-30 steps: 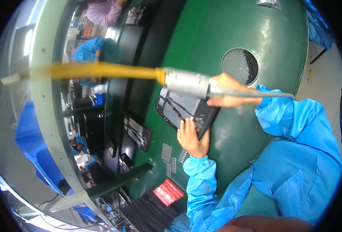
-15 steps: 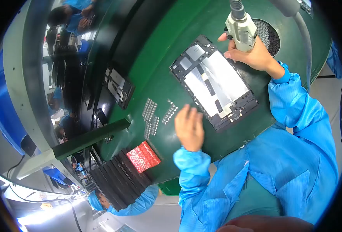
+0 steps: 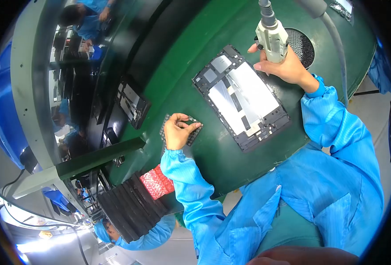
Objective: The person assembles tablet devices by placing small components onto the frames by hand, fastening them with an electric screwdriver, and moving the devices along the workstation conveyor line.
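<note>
My right hand [image 3: 291, 68] is wrapped round a white electric screwdriver [image 3: 271, 43], held above the far right corner of an opened tablet [image 3: 256, 95]. The tablet lies flat, its inside facing up, with silvery battery panels, a black strip cable and dark frame edges. My left hand [image 3: 176, 131] is over the sheets of small square pads [image 3: 194, 134] left of the tablet. Its thumb and forefinger are bent together at the sheets; whatever is between the tips is too small to make out. The hand covers much of the sheets.
A round dish of small dark parts [image 3: 300, 47] stands behind my right hand. Red bubble wrap [image 3: 157, 182] and a ribbed black stack [image 3: 131, 207] lie at the left. A green metal bar [image 3: 100, 157] juts over the green table [image 3: 217, 165]. A co-worker's blue sleeve [image 3: 153, 234] shows below the stack.
My left hand has moved left and away from the tablet's near side onto the pad sheets, its fingers closing together. My right hand keeps the screwdriver in about the same place.
</note>
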Demonstrator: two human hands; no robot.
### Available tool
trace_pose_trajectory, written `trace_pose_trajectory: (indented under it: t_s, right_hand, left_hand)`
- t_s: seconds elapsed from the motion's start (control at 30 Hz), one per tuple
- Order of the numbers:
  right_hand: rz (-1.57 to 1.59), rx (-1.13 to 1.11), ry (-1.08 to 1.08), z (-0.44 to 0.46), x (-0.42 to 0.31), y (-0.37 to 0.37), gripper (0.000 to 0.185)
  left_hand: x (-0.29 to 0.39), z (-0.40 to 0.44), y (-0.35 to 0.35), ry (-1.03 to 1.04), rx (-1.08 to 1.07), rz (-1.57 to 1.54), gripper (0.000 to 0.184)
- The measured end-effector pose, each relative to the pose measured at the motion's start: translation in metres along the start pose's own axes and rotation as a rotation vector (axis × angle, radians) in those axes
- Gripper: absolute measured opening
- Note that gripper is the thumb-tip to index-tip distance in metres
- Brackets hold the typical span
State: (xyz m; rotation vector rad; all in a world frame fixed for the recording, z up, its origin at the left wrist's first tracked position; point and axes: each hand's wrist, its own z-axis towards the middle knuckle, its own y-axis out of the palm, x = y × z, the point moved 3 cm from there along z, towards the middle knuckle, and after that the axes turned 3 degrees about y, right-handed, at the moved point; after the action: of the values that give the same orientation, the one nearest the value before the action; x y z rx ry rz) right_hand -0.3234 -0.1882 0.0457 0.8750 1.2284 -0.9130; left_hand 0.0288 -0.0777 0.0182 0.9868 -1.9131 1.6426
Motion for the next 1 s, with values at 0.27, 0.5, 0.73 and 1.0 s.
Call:
trace_pose_trajectory:
  t_s: [0.27,0.5,0.73,1.0]
  right_hand:
    - [-0.017,-0.007,-0.048,0.002,0.005,0.000,0.030]
    - [-0.043,0.011,-0.058,0.002,0.006,0.000,0.021]
    - [-0.040,0.054,-0.057,0.000,0.008,0.003,0.021]
    - [0.058,0.100,-0.257,0.007,-0.024,-0.017,0.041]
  left_hand:
    - [0.014,0.009,0.008,-0.052,-0.065,-0.295,0.024]
    - [0.046,-0.003,0.016,-0.059,0.171,0.344,0.017]
    - [0.079,-0.049,0.070,0.670,0.492,0.043,0.014]
    - [0.110,-0.071,0.139,0.769,0.437,-0.142,0.018]
